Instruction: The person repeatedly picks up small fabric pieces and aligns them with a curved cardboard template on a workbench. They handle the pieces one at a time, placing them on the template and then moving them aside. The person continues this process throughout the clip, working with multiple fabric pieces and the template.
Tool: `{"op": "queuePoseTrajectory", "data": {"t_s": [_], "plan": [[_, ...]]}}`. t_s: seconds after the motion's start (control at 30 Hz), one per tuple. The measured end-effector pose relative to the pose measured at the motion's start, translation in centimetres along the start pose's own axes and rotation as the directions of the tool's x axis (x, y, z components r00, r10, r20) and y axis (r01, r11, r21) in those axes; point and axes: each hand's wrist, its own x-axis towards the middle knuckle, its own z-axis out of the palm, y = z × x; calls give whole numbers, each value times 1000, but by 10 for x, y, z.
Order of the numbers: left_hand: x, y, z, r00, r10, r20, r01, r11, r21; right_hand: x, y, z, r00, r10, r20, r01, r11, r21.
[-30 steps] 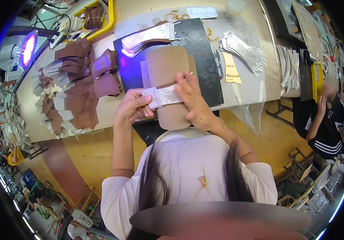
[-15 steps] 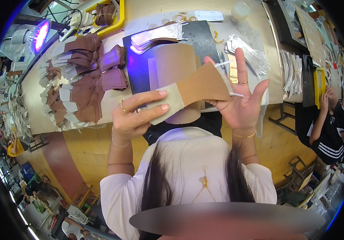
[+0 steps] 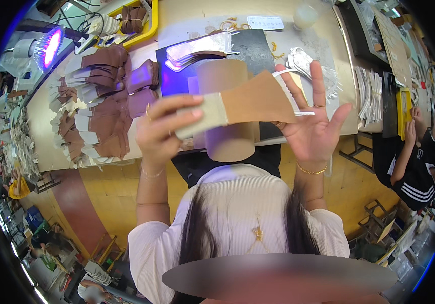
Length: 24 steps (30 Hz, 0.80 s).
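My left hand [image 3: 160, 133] grips the pale grey, fuzzy end of a flared tan leather piece [image 3: 258, 101] between its fingers and thumb, slightly blurred. The piece spans toward my right hand [image 3: 312, 126], which is open, palm up with thumb and fingers apart. Its wide end, edged with a white strip, overlaps some of my right fingers and partly hides them. Behind the piece stands a brown tube-like form [image 3: 222, 76], partly covered by it, at the edge of a black board [image 3: 268, 50].
Stacked brown leather pieces [image 3: 103, 121] with pale ends lie at left, near a lit lamp [image 3: 50, 48] and a yellow tray [image 3: 151, 25]. Silvery pieces [image 3: 197, 46] rest on the board; more silvery pieces [image 3: 303, 61] lie behind my right hand. A co-worker [image 3: 412, 167] sits at right.
My left hand has moved slightly left and up, and the leather piece now lies more level. My right hand has shifted a little right, still spread.
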Motion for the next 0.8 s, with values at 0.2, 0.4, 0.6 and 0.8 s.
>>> {"op": "queuePoseTrajectory", "data": {"t_s": [0.2,0.4,0.6,0.8], "plan": [[40,-98,6,845,-534,-34,338,582,-740,2,-12,-4,995,-101,-7,99,984,-148],[51,-190,0,523,-833,182,852,501,-154,-6,-32,-18,991,-127,-32,114,956,-270],[43,-180,-10,525,-849,-57,834,500,232,-9,-56,-54,899,-404,-168,22,427,-904],[17,-125,-64,558,-785,-270,816,578,7,13,-109,-141,857,-516,-2,-352,-582,-733]]}}
